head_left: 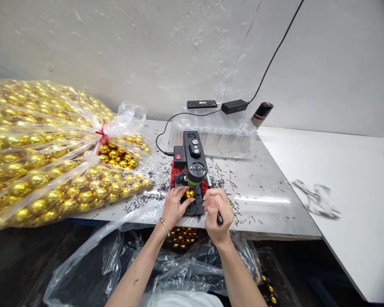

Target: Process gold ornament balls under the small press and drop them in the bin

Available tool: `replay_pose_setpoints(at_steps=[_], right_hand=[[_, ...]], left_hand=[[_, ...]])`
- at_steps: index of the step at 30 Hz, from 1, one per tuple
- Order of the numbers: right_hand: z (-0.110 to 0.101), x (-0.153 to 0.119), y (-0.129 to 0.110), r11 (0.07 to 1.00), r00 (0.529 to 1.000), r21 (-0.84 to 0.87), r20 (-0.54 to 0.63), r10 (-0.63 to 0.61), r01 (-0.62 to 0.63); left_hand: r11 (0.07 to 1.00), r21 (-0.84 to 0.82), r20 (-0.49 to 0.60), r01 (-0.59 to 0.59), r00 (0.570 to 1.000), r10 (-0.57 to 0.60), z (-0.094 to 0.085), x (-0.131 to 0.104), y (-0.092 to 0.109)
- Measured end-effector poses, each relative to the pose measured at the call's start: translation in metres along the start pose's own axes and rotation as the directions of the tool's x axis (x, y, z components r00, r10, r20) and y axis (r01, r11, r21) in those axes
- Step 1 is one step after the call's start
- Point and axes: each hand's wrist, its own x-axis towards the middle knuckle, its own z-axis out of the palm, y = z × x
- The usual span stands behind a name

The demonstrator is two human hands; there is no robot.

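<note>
A small black press machine [194,155] stands on the table, with a red switch on its left side. Under its head sits a shiny gold ball [189,194] on the black base [195,207]. My left hand [176,204] holds that ball between thumb and fingers. My right hand [218,211] is wrapped round the machine's lever handle [219,218], whose black end pokes out below the fist. Small black bits [160,189] are scattered around the base, and red material shows beneath it.
A big clear bag of gold balls [38,179], tied with red string, fills the left. Behind the machine lie clear plastic trays [217,132], a power adapter [234,106], a phone-like black slab [202,104] and a dark-capped bottle [262,114]. White gloves [318,198] lie right. An open plastic bag [185,268] hangs below.
</note>
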Motion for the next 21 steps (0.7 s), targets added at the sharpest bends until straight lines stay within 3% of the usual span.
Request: replay_pose_setpoints(at_steps=[9, 16, 21], right_hand=[[0.006, -0.027, 0.029, 0.994, 0.995, -0.042, 0.019, -0.100, 0.101], [0.017, -0.045, 0.052, 0.991, 0.989, -0.054, -0.077, -0.123, 0.119], [0.013, -0.040, 0.051, 0.971, 0.976, -0.093, 0.040, -0.215, 0.218]], left_hand=[[1.000, -0.002, -0.040, 0.012, 0.999, -0.012, 0.006, -0.005, -0.004], [0.998, -0.044, -0.014, 0.038, 0.999, -0.038, 0.004, -0.004, -0.003], [0.997, -0.068, -0.036, 0.032, 0.999, -0.034, 0.004, -0.005, -0.002]])
